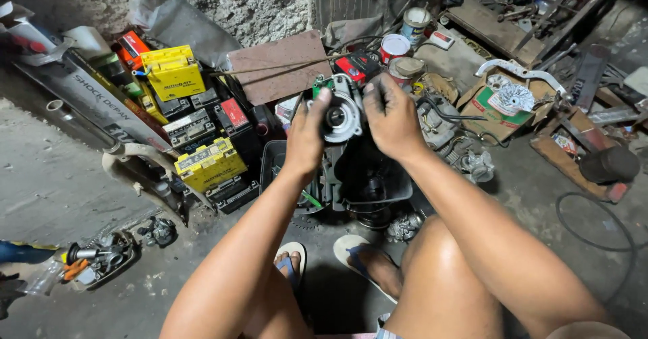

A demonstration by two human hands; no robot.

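My left hand (305,133) and right hand (391,116) both grip the grey motor housing (341,113) (bare, unmounted), held above the black crate (273,160) on the floor.

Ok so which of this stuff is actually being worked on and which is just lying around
In hand:
- round grey metal engine part
- left hand, gripping it
- right hand, gripping it

Lying about:
- yellow batteries
- paint tins
- black tray
- cardboard box
- orange-handled pliers
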